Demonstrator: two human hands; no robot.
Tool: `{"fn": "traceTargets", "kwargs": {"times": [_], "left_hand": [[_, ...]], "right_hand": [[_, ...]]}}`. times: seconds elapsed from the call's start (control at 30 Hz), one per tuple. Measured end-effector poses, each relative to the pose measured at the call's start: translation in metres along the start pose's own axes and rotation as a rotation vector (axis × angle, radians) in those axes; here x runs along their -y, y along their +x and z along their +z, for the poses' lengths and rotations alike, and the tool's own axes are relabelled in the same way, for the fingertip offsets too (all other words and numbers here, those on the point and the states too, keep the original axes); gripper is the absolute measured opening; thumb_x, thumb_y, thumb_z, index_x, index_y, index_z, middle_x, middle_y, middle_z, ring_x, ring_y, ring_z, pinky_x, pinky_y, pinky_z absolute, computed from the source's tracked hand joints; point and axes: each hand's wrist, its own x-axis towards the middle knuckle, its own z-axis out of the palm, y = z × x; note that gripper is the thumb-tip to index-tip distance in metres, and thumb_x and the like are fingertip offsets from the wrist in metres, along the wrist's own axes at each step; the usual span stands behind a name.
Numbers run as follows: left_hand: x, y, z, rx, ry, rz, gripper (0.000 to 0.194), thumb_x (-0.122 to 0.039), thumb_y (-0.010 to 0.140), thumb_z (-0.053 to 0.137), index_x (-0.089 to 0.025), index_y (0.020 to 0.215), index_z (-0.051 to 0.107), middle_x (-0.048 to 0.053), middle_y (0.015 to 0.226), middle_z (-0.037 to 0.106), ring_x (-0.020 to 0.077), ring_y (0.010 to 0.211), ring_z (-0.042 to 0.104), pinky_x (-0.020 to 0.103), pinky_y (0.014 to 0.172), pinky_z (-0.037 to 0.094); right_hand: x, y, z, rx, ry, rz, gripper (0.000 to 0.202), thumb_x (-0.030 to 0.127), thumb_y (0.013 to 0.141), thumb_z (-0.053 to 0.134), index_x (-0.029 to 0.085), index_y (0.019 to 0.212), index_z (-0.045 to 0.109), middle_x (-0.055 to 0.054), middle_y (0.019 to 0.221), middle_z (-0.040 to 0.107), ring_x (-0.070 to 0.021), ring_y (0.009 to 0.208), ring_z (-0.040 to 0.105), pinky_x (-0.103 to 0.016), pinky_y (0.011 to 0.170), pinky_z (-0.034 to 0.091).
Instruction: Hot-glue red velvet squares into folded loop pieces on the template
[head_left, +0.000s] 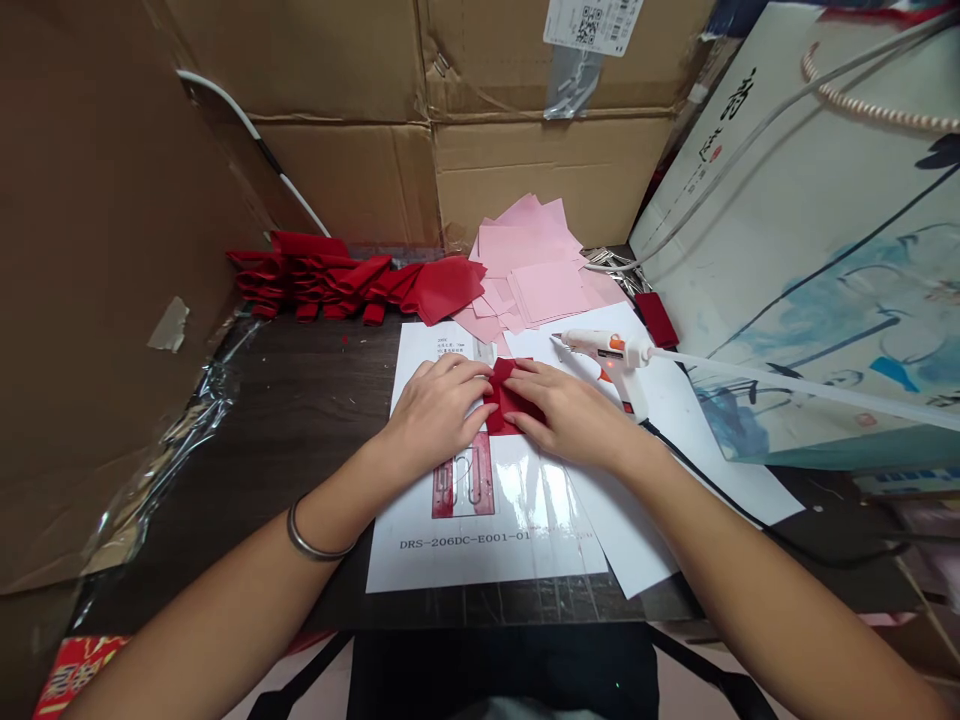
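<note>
A small dark red piece of cloth lies on a printed white sheet, folded or creased between my hands. My left hand grips its left edge with thumb and bent fingers. Over its right part, my right hand has its fingers and thumb closed on the cloth, partly covering it. Just below, a red rectangle with looped outlines shows on the sheet. A white glue gun rests close to my right hand, its nozzle pointing left and a long clear glue stick in its back.
Gathered red cloth pieces sit at the back left. Pink paper squares are piled at the back middle, beside metal clips. Cardboard walls the back and left; a painted white bag stands right. The glue gun's black cord trails right.
</note>
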Motion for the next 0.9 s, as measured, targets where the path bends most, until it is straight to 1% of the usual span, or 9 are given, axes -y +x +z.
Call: {"fn": "traceTargets", "kwargs": {"times": [0.1,0.2,0.3,0.37,0.5,0.6,0.73,0.8,0.9], "left_hand": [[-0.002,-0.0003,-0.0007,-0.011,0.026,0.033,0.019,-0.021,0.093,0.052,-0.018,0.099,0.07,0.007,0.125,0.067,0.0285,0.122,0.054,0.043,0.093,0.045],[-0.0009,-0.0004,0.0015,0.01,0.005,0.053,0.022,-0.019,0.094,0.051,-0.019,0.103,0.07,0.006,0.129,0.065,0.0295,0.132,0.048,0.046,0.098,0.043],[0.0017,-0.0004,0.0051,0.051,-0.047,0.027,0.027,-0.021,0.094,0.051,-0.016,0.115,0.067,0.009,0.128,0.065,0.0292,0.13,0.051,0.046,0.102,0.043],[0.0023,-0.0004,0.0058,0.071,-0.075,0.013,0.031,-0.022,0.094,0.05,-0.014,0.121,0.063,0.011,0.129,0.065,0.0292,0.13,0.052,0.046,0.103,0.043],[-0.0002,0.0,0.0018,0.08,-0.166,0.046,0.031,-0.026,0.091,0.055,-0.019,0.12,0.064,0.01,0.13,0.063,0.0287,0.133,0.048,0.048,0.106,0.041],[-0.0015,0.0007,-0.0002,0.08,-0.219,0.034,0.031,-0.028,0.09,0.058,-0.021,0.119,0.065,0.01,0.13,0.063,0.0285,0.133,0.048,0.05,0.107,0.04],[0.0003,0.0015,0.0021,0.074,-0.215,0.007,0.029,-0.031,0.093,0.054,-0.022,0.118,0.065,0.008,0.129,0.065,0.0259,0.131,0.051,0.047,0.107,0.04],[0.0015,0.0016,0.0036,0.078,-0.206,0.006,0.03,-0.031,0.093,0.054,-0.022,0.12,0.063,0.008,0.13,0.064,0.0252,0.131,0.051,0.045,0.107,0.039],[0.0024,0.0014,0.0044,0.084,-0.198,0.003,0.034,-0.032,0.092,0.057,-0.02,0.123,0.06,0.009,0.131,0.063,0.0252,0.13,0.052,0.045,0.107,0.038]], "right_hand": [[-0.0001,0.0,0.0013,-0.004,0.004,0.018,0.034,0.024,0.093,0.049,0.019,0.125,0.059,-0.009,0.127,0.065,-0.0269,0.135,0.044,-0.047,0.109,0.044],[-0.001,-0.0002,0.0018,-0.005,-0.003,0.022,0.038,0.024,0.093,0.049,0.019,0.13,0.056,-0.009,0.136,0.059,-0.0267,0.136,0.044,-0.048,0.109,0.043],[-0.0009,-0.0003,0.0011,0.004,-0.025,0.032,0.038,0.027,0.093,0.05,0.017,0.128,0.058,-0.01,0.136,0.059,-0.0273,0.135,0.045,-0.047,0.108,0.044],[-0.0001,-0.0003,0.0007,-0.002,-0.033,0.035,0.037,0.026,0.093,0.049,0.015,0.127,0.06,-0.011,0.134,0.061,-0.0274,0.134,0.047,-0.047,0.108,0.044],[0.0019,0.0003,0.0009,-0.027,-0.006,0.03,0.036,0.02,0.092,0.047,0.019,0.125,0.062,-0.008,0.131,0.063,-0.0258,0.133,0.048,-0.048,0.109,0.044],[0.0023,0.0008,0.0018,-0.044,0.004,0.023,0.035,0.02,0.092,0.047,0.019,0.124,0.062,-0.008,0.131,0.063,-0.0248,0.132,0.049,-0.048,0.11,0.043],[0.0006,0.0007,0.003,-0.052,0.009,0.014,0.036,0.02,0.092,0.047,0.019,0.125,0.062,-0.007,0.131,0.063,-0.0238,0.13,0.051,-0.047,0.111,0.042],[-0.0004,0.0003,0.0032,-0.049,0.018,0.016,0.037,0.02,0.092,0.048,0.02,0.127,0.061,-0.006,0.131,0.063,-0.0236,0.13,0.051,-0.047,0.11,0.042],[-0.0008,0.0,0.003,-0.039,0.017,0.02,0.038,0.021,0.093,0.047,0.018,0.129,0.06,-0.007,0.13,0.064,-0.0235,0.13,0.05,-0.044,0.11,0.043]]}}
